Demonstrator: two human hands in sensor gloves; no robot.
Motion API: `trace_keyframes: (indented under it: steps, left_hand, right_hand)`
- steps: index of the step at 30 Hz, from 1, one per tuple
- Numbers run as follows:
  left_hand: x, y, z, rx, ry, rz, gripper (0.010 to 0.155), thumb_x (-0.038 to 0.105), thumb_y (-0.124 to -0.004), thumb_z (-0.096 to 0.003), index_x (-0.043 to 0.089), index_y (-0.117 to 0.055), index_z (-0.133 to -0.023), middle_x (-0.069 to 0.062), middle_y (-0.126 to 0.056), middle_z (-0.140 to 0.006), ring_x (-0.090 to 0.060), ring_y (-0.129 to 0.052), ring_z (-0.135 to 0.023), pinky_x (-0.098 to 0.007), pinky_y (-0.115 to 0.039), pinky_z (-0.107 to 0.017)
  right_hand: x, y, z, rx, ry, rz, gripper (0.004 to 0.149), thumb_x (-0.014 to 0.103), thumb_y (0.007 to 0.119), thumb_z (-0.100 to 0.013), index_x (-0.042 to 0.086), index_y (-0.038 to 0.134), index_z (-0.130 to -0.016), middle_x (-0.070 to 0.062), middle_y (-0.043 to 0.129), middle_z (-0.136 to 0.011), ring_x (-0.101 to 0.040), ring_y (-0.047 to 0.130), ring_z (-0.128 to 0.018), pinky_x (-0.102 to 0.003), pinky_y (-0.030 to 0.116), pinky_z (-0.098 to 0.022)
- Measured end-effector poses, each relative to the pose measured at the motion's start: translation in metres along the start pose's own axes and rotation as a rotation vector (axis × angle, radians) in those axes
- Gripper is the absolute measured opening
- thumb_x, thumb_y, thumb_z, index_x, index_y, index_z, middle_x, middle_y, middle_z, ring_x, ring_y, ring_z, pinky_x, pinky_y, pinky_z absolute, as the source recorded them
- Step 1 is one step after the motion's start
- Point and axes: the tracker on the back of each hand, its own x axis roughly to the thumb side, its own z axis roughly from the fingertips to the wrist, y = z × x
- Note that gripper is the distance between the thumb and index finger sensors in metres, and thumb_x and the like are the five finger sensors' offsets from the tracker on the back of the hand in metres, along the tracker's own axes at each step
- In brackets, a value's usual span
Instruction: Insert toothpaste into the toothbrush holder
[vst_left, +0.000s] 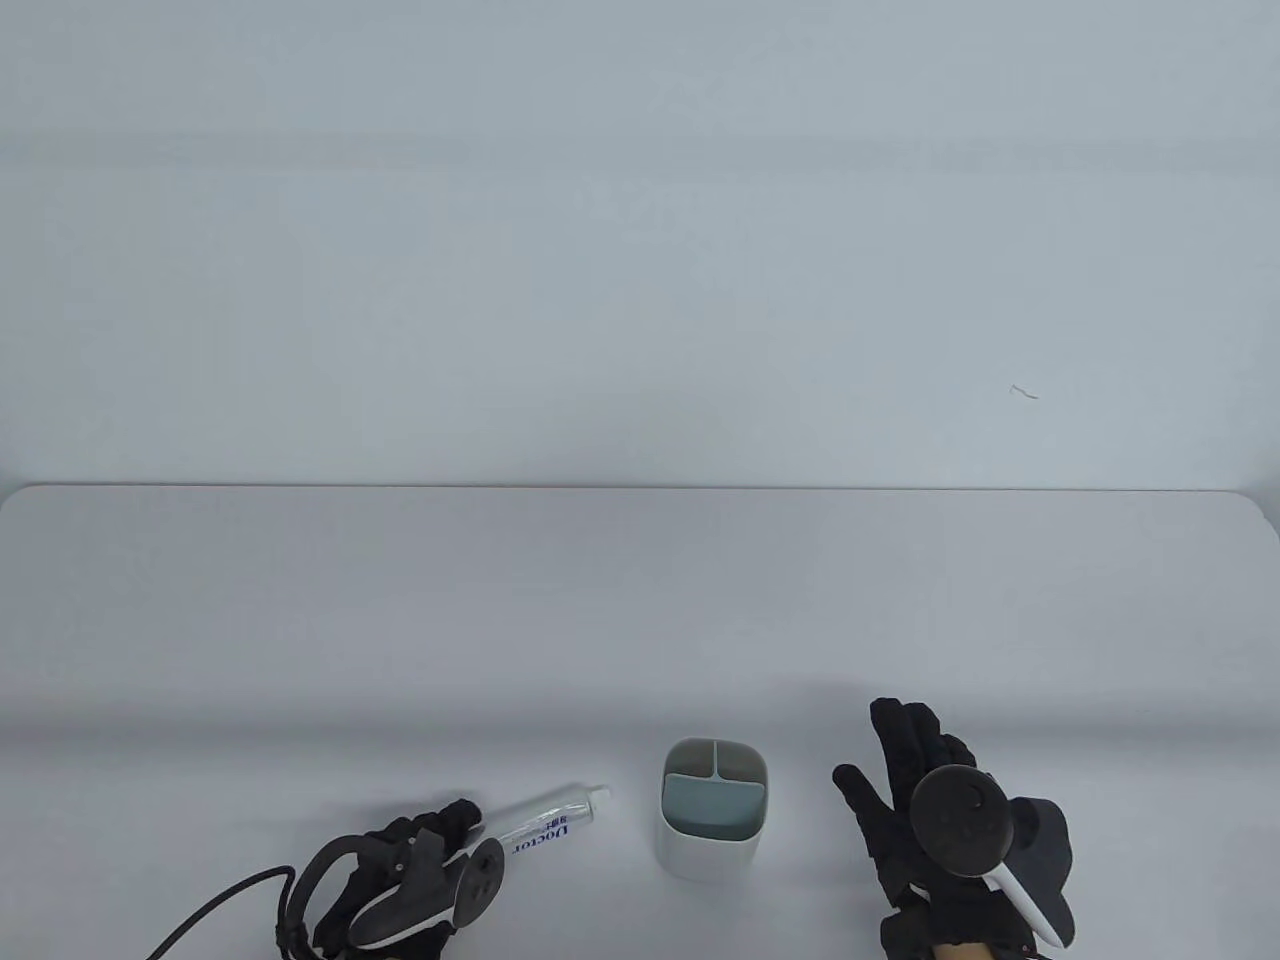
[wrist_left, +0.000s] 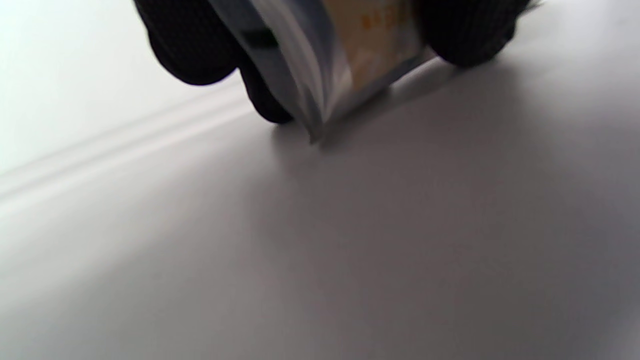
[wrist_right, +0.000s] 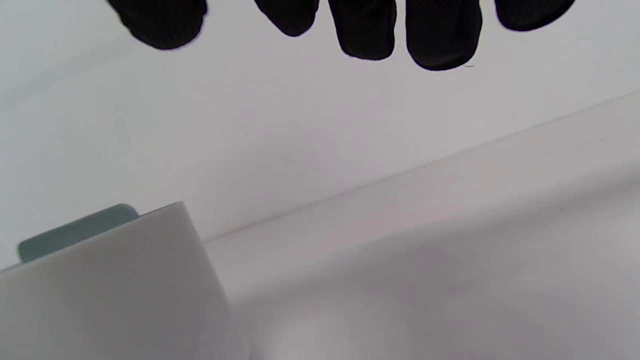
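A white toothpaste tube (vst_left: 550, 818) with blue lettering lies on the table near the front edge, its cap pointing right toward the holder. My left hand (vst_left: 455, 825) grips the tube's flat tail end. In the left wrist view my fingers (wrist_left: 190, 45) close around the crimped tail (wrist_left: 350, 65), which touches the table. The white toothbrush holder (vst_left: 710, 855), with grey-green compartments, stands upright just right of the cap. My right hand (vst_left: 885, 775) hovers open and empty to the holder's right, fingers spread. In the right wrist view its fingertips (wrist_right: 440, 35) hang above the holder's wall (wrist_right: 110, 290).
The white table (vst_left: 640, 620) stretches back to a far edge with a plain white wall behind it. A cable (vst_left: 215, 905) trails from my left glove at the bottom left.
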Motion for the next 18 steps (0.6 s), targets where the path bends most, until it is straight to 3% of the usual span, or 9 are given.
trace_keyframes:
  steps: [5,11,18]
  left_hand:
    - [-0.001,0.001,-0.001,-0.006,-0.01,-0.009,0.059,0.042,-0.063,-0.0579,0.022,-0.037,-0.107,-0.009,-0.067,-0.103,-0.036,-0.083,-0.076,-0.049,-0.076,-0.062]
    - [-0.01,0.002,-0.001,0.003,0.067,0.081,0.058,0.043,-0.064,-0.0576,0.022,-0.041,-0.106,-0.009,-0.072,-0.101,-0.036,-0.086,-0.072,-0.048,-0.077,-0.061]
    - [-0.017,0.015,0.003,0.068,0.09,0.161,0.057,0.043,-0.065,-0.0572,0.022,-0.043,-0.106,-0.008,-0.074,-0.1,-0.036,-0.088,-0.071,-0.048,-0.078,-0.06]
  right_hand:
    - [0.0,0.001,0.0,0.004,-0.004,-0.006,0.07,0.056,0.058,-0.061,0.02,0.035,-0.116,-0.02,0.045,-0.123,-0.057,0.057,-0.105,-0.072,0.045,-0.068]
    - [0.001,0.001,0.0,0.011,-0.009,-0.027,0.07,0.056,0.058,-0.061,0.02,0.036,-0.116,-0.02,0.045,-0.123,-0.056,0.058,-0.105,-0.072,0.045,-0.068]
    - [0.005,0.005,0.001,0.033,-0.038,-0.074,0.069,0.056,0.058,-0.061,0.02,0.037,-0.116,-0.02,0.047,-0.123,-0.056,0.059,-0.104,-0.072,0.045,-0.068]
